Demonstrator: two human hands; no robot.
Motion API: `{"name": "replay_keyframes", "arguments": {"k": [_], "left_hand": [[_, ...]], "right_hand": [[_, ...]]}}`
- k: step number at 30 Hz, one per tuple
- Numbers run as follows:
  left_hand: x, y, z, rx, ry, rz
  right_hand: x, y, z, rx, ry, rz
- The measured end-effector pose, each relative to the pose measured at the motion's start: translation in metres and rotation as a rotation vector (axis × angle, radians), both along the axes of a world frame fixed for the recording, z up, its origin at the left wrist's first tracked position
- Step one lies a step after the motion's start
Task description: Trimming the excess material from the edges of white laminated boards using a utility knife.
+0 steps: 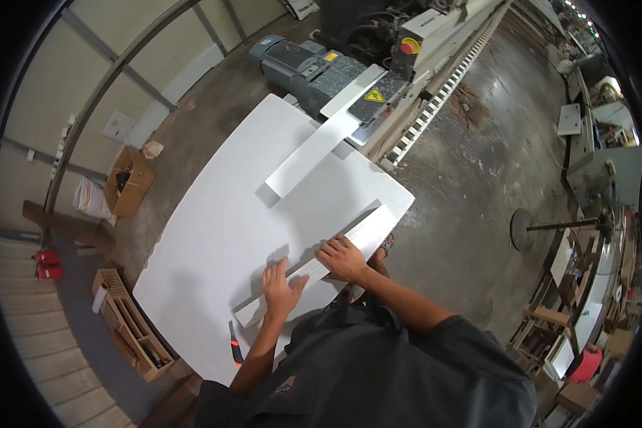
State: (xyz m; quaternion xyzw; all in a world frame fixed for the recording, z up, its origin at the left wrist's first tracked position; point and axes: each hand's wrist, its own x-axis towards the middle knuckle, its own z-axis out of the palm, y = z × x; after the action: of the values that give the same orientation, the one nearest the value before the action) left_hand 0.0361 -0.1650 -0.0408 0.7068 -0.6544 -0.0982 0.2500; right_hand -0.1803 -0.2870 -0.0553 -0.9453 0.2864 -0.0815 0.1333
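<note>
A long white strip [369, 239], which may be several stacked together, lies slantwise on the white tabletop [200, 235] close to my body. My right hand [342, 258] grips it near the middle, fingers curled over the far edge. Farther left along the strip is my left hand [282, 289], with its fingers stretched out and thumb apart; whether it touches the strip I cannot tell. A knife [235, 348] with a black and orange handle rests by my left forearm. Another white strip [314, 157] reaches from the far side of the table onto a machine.
Beyond the table stands a machine with a grey motor [292, 64] and a red stop button [409, 46]. To the left are a cardboard box [130, 182] and a wooden rack [132, 324]. A round-based stand [522, 230] is on the floor at right.
</note>
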Motion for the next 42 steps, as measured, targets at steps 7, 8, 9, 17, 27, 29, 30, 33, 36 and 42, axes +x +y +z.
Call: {"name": "replay_keyframes", "arguments": {"k": [7,8,9,17,27,29,30,33,36,42], "left_hand": [[-0.018,-0.208,0.03,-0.211,-0.089,0.022],[-0.008,-0.233,0.015,-0.228,-0.086,0.026],[0.008,-0.255,-0.006,-0.253,-0.094,0.193],[-0.006,-0.246,-0.021,0.131,0.0,0.417],[0.117,-0.035,-0.067,0.064,0.315,0.669],[0.139,0.004,-0.065,0.067,0.305,0.676],[0.144,0.017,-0.066,0.085,0.304,0.679],[0.148,0.046,-0.057,0.036,0.213,0.611],[0.151,0.064,-0.051,0.116,0.19,0.622],[0.129,0.089,-0.035,0.133,0.39,0.437]], "right_hand": [[0.001,0.0,0.009,-0.019,-0.032,0.019],[0.004,0.001,0.013,-0.005,-0.029,0.029],[0.009,0.003,0.017,0.01,-0.03,0.046],[-0.003,0.001,0.01,0.025,-0.052,0.004],[-0.003,0.002,-0.003,0.074,-0.073,0.0],[-0.002,0.002,-0.002,0.051,-0.078,0.002],[-0.003,0.003,-0.002,0.092,0.004,0.012],[-0.008,0.004,-0.006,0.054,-0.011,0.003],[-0.002,0.004,0.01,0.073,0.06,0.041],[0.004,0.006,0.013,0.039,0.07,-0.018]]}}
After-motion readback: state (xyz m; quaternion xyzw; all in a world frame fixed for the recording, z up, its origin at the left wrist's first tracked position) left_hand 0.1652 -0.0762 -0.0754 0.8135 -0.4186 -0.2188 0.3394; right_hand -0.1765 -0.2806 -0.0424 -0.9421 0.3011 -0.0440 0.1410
